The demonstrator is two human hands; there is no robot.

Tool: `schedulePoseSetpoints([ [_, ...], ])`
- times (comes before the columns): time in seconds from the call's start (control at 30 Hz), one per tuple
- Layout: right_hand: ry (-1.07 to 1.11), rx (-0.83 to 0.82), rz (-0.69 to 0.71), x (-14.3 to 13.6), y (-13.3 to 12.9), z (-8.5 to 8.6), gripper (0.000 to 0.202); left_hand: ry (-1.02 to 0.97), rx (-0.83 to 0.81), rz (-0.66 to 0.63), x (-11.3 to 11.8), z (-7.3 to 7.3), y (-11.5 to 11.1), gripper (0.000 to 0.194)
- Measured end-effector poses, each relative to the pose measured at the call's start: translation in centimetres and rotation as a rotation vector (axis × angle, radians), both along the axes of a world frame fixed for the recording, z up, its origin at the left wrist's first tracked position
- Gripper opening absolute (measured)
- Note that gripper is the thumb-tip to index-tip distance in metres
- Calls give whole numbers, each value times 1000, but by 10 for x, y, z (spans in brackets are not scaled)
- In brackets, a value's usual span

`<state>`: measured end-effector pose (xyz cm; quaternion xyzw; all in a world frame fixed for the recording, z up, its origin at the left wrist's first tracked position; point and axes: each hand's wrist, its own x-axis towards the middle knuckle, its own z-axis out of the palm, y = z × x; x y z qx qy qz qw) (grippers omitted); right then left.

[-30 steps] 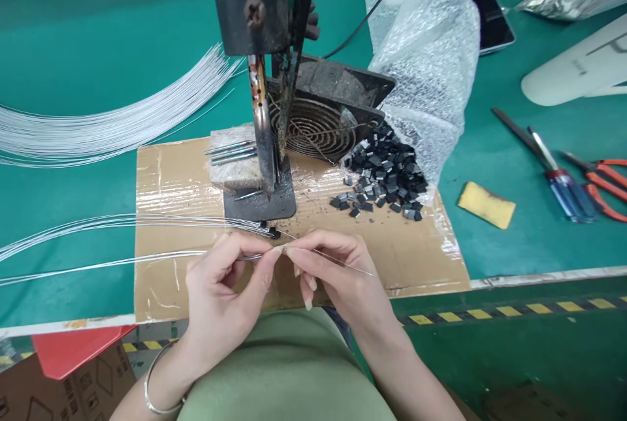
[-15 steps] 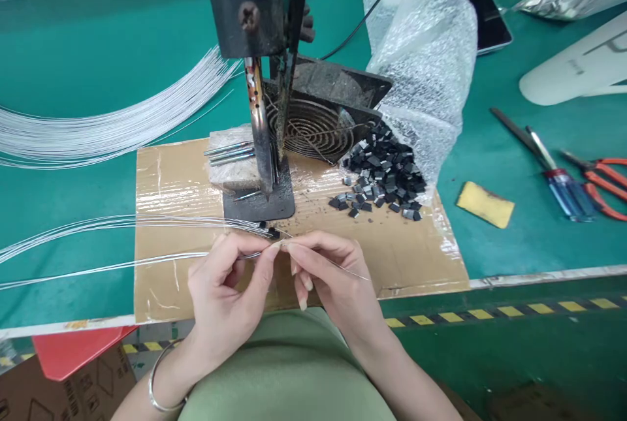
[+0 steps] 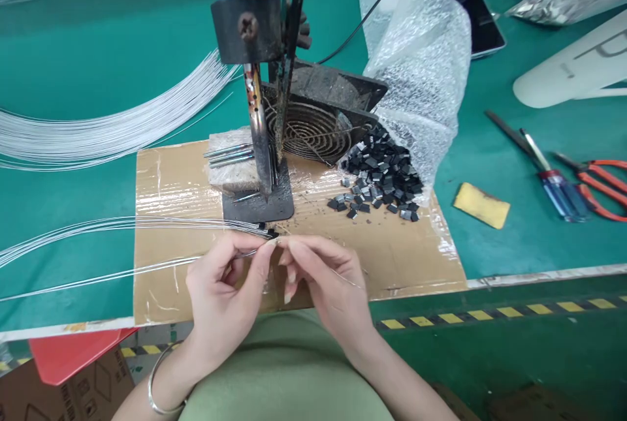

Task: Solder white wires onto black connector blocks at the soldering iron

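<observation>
My left hand (image 3: 220, 300) pinches thin white wires (image 3: 166, 266) between thumb and forefinger above the cardboard. Fingertip to fingertip with it, my right hand (image 3: 336, 294) pinches a fine strand (image 3: 349, 279) whose end sticks out over the back of the hand. What lies right between the fingertips is too small to make out. Just beyond the left fingers lie more white wires (image 3: 196, 222) with small black pieces (image 3: 268, 230) on their ends. A soldering iron (image 3: 262, 163) with a blue handle hangs point-down in a holder, over a dark metal plate (image 3: 279, 209).
A heap of small black parts (image 3: 385, 173) lies on the cardboard (image 3: 171, 186), beside a fan with a wire grille (image 3: 313, 134) and bubble wrap (image 3: 421, 62). Rightward are a yellow sponge (image 3: 482, 205), a screwdriver (image 3: 558, 186) and orange-handled pliers (image 3: 595, 186). A white wire bundle (image 3: 122, 124) lies left.
The view has shifted slightly. Both hands keep their pinch and sit a touch further left; the right hand's lower fingers have drawn in, and less of the strand shows past it.
</observation>
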<state>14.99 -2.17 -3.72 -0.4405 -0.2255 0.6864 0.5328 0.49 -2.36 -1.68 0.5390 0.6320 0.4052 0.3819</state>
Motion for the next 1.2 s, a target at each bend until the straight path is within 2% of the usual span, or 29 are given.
schedulePoseSetpoints([
  [0.07, -327, 117, -65, 14, 6, -2, 12, -6, -28, 7, -2, 4, 2, 6],
  [0.17, -1032, 348, -189, 40, 20, -9, 14, -42, -84, 3, -4, 9, 5, 1],
  [0.27, -1566, 542, -124, 60, 34, -19, 11, -65, -107, -28, -5, 12, 5, 3],
  [0.33, -1703, 607, -67, 65, 38, -23, 11, -54, -99, -37, -5, 13, 4, 4],
  [0.73, -1719, 663, -50, 59, 33, -26, 11, 8, -75, -14, -8, 9, 3, 4],
  [0.97, -1698, 620, -55, 60, 34, -28, 15, 25, -52, 28, -5, 13, 5, 5],
  [1.1, -1525, 542, -85, 57, 31, -23, 12, 7, -67, 48, -4, 15, 5, 3],
  [1.2, -1198, 389, -131, 50, 25, -13, 8, -12, -57, 50, -3, 16, 8, 2],
])
